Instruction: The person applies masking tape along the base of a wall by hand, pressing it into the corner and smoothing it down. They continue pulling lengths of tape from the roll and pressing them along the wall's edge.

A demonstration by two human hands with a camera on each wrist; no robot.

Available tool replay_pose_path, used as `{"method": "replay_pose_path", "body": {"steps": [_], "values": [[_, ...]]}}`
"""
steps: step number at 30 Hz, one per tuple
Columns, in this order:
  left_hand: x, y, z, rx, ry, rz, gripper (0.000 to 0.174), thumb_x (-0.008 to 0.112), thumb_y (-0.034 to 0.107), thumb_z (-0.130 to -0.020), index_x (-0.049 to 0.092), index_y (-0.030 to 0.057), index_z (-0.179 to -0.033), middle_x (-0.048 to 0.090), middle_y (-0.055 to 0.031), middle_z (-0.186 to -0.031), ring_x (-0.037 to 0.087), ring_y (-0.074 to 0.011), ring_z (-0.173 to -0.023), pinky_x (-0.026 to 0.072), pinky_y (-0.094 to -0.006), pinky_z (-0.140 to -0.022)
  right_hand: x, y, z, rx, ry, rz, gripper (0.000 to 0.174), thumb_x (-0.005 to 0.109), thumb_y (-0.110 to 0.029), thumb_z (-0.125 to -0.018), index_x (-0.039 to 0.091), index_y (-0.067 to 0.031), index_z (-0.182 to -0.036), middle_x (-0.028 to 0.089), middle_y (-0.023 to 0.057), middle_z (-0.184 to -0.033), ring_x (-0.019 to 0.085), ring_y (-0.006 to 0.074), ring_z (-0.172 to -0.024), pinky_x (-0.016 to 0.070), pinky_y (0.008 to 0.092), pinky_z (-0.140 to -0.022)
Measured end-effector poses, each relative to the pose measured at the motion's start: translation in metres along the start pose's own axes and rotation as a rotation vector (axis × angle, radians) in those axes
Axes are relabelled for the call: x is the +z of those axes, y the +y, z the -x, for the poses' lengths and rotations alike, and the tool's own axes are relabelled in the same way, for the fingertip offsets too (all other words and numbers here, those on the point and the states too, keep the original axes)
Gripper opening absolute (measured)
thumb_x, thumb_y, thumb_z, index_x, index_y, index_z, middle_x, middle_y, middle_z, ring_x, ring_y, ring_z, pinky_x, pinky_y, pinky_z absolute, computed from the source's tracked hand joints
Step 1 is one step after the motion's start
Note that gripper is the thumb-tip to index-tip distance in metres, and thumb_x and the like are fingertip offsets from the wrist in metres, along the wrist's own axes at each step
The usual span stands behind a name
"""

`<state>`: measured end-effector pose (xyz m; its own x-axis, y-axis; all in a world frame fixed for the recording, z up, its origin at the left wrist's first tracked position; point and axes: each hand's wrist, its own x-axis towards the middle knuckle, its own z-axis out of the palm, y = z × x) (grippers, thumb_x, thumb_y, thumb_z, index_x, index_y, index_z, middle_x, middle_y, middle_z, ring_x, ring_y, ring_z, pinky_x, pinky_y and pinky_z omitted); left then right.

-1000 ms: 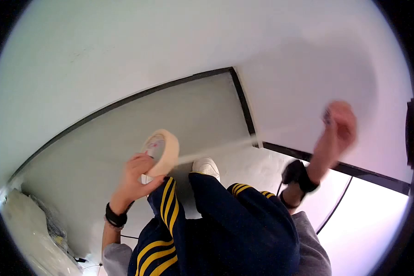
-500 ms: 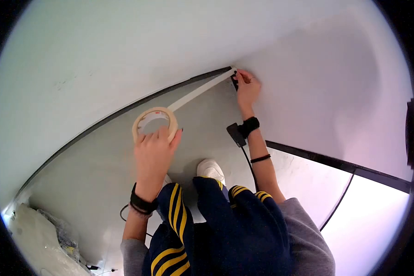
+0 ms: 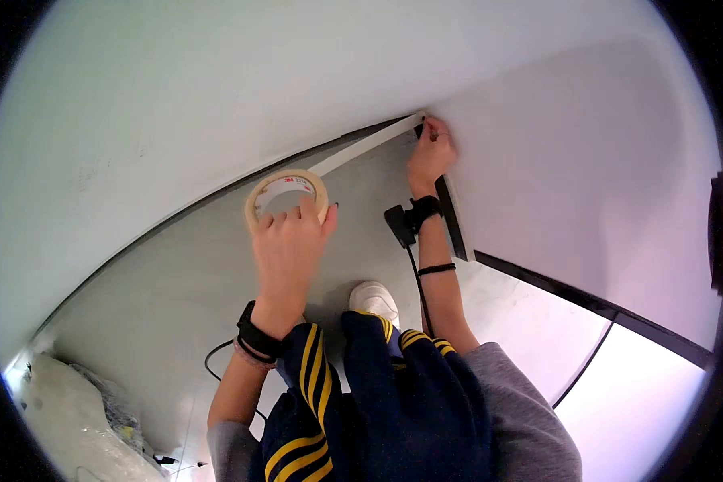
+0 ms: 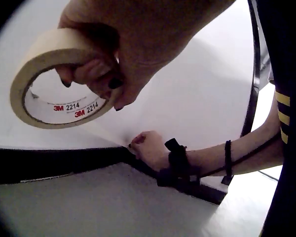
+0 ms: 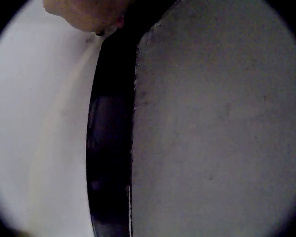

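My left hand (image 3: 287,253) grips a roll of cream masking tape (image 3: 322,197), with fingers hooked through its core. In the left wrist view, the inside of the roll reads 3M 2214. A strip of tape (image 3: 367,150) stretches from the roll to the wall corner, along the black baseboard (image 5: 111,133). There my right hand (image 3: 432,157) pinches the strip's far end with its fingertips right at the corner. The right wrist view shows the strip (image 5: 59,108) blurred and pale against the white wall, with part of the right hand (image 5: 89,12) at the top edge.
White walls (image 3: 554,161) meet at the corner above a grey floor (image 3: 177,305). A plastic-wrapped bundle (image 3: 64,418) lies at lower left. A white shoe (image 3: 373,299) stands between the arms. A black cable (image 3: 420,281) runs from the right wrist camera.
My right hand has swung from the right side to the wall corner, carrying the tape end. My left hand has raised the roll toward the baseboard, and the strip now runs along it.
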<state>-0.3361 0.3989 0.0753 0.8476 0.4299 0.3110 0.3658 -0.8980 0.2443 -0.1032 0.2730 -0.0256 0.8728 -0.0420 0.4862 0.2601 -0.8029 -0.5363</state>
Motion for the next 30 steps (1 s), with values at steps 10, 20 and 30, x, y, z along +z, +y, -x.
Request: {"method": "replay_pose_path", "body": {"steps": [10, 20, 30], "values": [[-0.002, 0.012, -0.003, -0.115, -0.041, -0.019, 0.030, 0.062, 0.033, -0.080, 0.056, 0.0077, -0.066, 0.056, -0.0066, -0.051, 0.055, -0.0221, -0.044, 0.0410, -0.0291, -0.049, 0.013, -0.004, -0.001, -0.024, 0.056, -0.063, 0.008, 0.063, -0.012, -0.079, 0.065, -0.0102, -0.087, 0.065, 0.0082, -0.080, 0.062, 0.0260, -0.071, 0.0485, 0.0372, -0.062], [0.005, -0.016, -0.034, -0.128, -0.056, -0.038, 0.028, 0.060, 0.031, -0.082, 0.058, 0.0054, -0.070, 0.058, -0.0087, -0.055, 0.056, -0.0235, -0.047, 0.0433, -0.0321, -0.053, 0.024, -0.006, -0.002, -0.172, -0.083, -0.032, 0.010, 0.060, -0.007, -0.081, 0.063, -0.0064, -0.090, 0.063, 0.0116, -0.087, 0.061, 0.0293, -0.078, 0.0488, 0.0390, -0.065], [0.017, -0.020, -0.033, -0.144, -0.023, -0.023, 0.030, 0.064, 0.032, -0.080, 0.058, 0.0057, -0.069, 0.053, -0.0065, -0.047, 0.051, -0.0227, -0.041, 0.0412, -0.0294, -0.050, 0.015, -0.011, -0.008, -0.209, 0.040, -0.088, 0.008, 0.062, -0.008, -0.080, 0.063, -0.0049, -0.087, 0.062, 0.0102, -0.096, 0.061, 0.0282, -0.077, 0.0489, 0.0374, -0.066]]}}
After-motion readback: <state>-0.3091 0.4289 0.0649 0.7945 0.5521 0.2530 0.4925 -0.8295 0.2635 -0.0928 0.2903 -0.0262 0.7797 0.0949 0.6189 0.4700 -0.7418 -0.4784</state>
